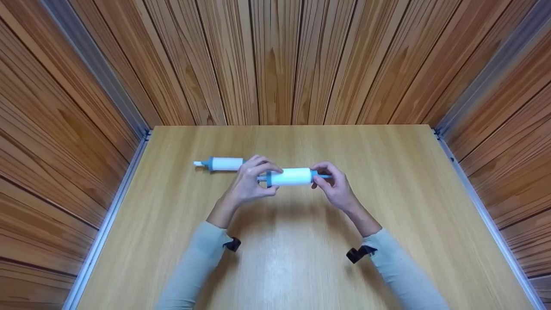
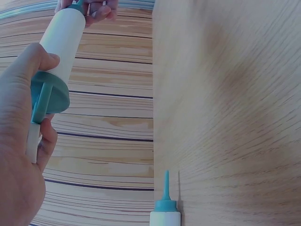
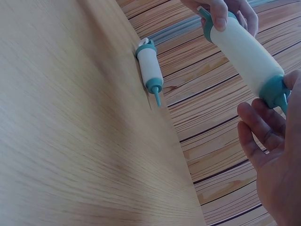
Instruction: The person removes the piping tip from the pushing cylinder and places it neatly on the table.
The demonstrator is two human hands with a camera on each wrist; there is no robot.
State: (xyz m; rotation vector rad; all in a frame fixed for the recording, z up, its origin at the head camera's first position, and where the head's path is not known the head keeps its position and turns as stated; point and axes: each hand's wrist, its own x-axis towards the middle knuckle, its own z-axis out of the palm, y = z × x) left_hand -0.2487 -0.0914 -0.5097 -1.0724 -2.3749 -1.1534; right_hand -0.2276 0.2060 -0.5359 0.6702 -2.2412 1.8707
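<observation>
A white tube (image 1: 295, 177) with teal end caps is held level above the table between both hands. My left hand (image 1: 247, 183) grips its flanged teal end, where the left wrist view shows a teal stem (image 2: 42, 101) with a white tip. At the other end, my right hand (image 1: 340, 191) pinches the teal cap (image 3: 274, 90) below a thin nozzle; other fingers of that hand sit under the cap. A second tube (image 1: 227, 164) of the same kind lies on the table behind the left hand, its nozzle (image 2: 166, 186) hidden from the head view by that hand.
The light wooden table (image 1: 284, 258) meets a wood-plank wall (image 1: 275, 64) at the back. Plank walls and metal rails (image 1: 112, 206) bound it left and right. A small black wrist camera (image 1: 232, 244) sits on each forearm.
</observation>
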